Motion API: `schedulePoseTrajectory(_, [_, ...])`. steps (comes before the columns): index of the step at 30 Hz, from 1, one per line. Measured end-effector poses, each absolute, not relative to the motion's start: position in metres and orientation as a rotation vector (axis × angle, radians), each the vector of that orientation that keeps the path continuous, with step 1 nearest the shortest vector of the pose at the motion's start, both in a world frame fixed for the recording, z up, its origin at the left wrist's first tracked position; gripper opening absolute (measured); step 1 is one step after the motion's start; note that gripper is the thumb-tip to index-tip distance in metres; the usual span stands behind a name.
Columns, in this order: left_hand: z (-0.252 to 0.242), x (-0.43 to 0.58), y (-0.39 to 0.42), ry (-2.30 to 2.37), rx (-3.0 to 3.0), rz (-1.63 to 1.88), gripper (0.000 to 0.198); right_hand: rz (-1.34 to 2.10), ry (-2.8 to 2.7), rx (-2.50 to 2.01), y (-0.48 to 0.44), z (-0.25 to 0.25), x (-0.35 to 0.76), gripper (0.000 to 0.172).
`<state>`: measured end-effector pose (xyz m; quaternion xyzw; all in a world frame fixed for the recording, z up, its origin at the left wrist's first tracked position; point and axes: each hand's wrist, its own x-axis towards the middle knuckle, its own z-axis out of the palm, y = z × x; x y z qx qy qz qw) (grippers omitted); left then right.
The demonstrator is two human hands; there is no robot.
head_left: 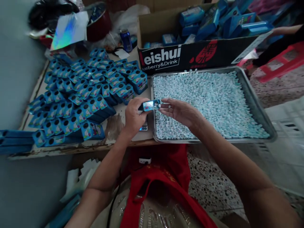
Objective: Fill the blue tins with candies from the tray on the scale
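Note:
My left hand [135, 116] is closed around a small blue printed box [149, 105], held tilted above the table beside the tray. Its dark opening faces right, and a few small pale candies show at it. My right hand [181, 111] is at that opening, fingers stretched toward it, with a few candies [169, 106] between them. Below the right hand, a metal tray [257, 106] holds a thick layer of pale blue and white candies [201, 91]. A small scale [143, 128] with a lit display is mostly hidden beneath the left hand.
Many blue boxes [90, 91] stand packed at left, most with dark openings upward. Behind the tray, a black-printed carton [166, 58] holds more blue packs. A blue can [126, 41] stands at the back. Another person's arm [286, 30] reaches in near a red stool [285, 61].

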<state>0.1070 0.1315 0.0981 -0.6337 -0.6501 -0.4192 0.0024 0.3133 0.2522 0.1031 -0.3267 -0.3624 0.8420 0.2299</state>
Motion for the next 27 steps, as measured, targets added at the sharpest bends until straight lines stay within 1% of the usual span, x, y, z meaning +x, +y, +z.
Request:
schedulePoseTrajectory(3, [0.104, 0.110, 0.130, -2.026, -2.059, -1.127, 0.034, 2.192, -1.118, -0.906, 0.246, 0.102, 0.301, 0.033])
schedulePoseTrajectory(5, [0.108, 0.112, 0.130, -2.034, -2.066, -1.072, 0.037, 2.107, -1.185, -0.931, 0.241, 0.101, 0.293, 0.040])
schedulePoseTrajectory(6, [0.109, 0.113, 0.129, -2.041, -2.066, -1.070, 0.038, 2.074, -1.208, -0.948, 0.239, 0.101, 0.291, 0.040])
schedulePoseTrajectory(8, [0.108, 0.109, 0.127, -2.091, -2.025, -1.138, 0.035, 2.042, -1.243, -0.974, 0.237, 0.100, 0.290, 0.034])
schedulePoseTrajectory(10, [0.102, 0.098, 0.123, -2.201, -1.950, -1.335, 0.032, 2.016, -1.278, -0.995, 0.237, 0.100, 0.296, 0.027])
schedulePoseTrajectory(11, [0.098, 0.090, 0.121, -2.275, -1.924, -1.476, 0.034, 1.975, -1.314, -1.009, 0.238, 0.100, 0.300, 0.026])
schedulePoseTrajectory(13, [0.088, 0.072, 0.115, -2.434, -1.895, -1.803, 0.042, 1.782, -1.468, -1.076, 0.243, 0.098, 0.311, 0.025])
schedulePoseTrajectory(15, [0.077, 0.055, 0.109, -2.554, -1.838, -2.104, 0.052, 1.484, -1.734, -1.183, 0.251, 0.098, 0.324, 0.027])
schedulePoseTrajectory(18, [0.067, 0.043, 0.100, -2.576, -1.733, -2.339, 0.059, 1.056, -2.143, -1.293, 0.265, 0.101, 0.342, 0.031])
schedulePoseTrajectory(21, [0.070, 0.041, 0.092, -2.492, -1.839, -2.347, 0.071, 0.717, -2.474, -1.304, 0.270, 0.107, 0.355, 0.027])
schedulePoseTrajectory(23, [0.078, 0.041, 0.086, -2.441, -1.889, -2.269, 0.077, 0.530, -2.720, -1.287, 0.265, 0.109, 0.357, 0.030])
schedulePoseTrajectory(25, [0.089, 0.039, 0.081, -2.391, -1.854, -2.197, 0.070, 0.398, -2.937, -1.245, 0.255, 0.110, 0.352, 0.044])
schedulePoseTrajectory(26, [0.095, 0.038, 0.079, -2.363, -1.817, -2.171, 0.063, 0.339, -3.010, -1.229, 0.250, 0.110, 0.347, 0.051])
schedulePoseTrajectory(27, [0.100, 0.036, 0.077, -2.330, -1.778, -2.155, 0.055, 0.273, -3.057, -1.234, 0.245, 0.110, 0.342, 0.054])
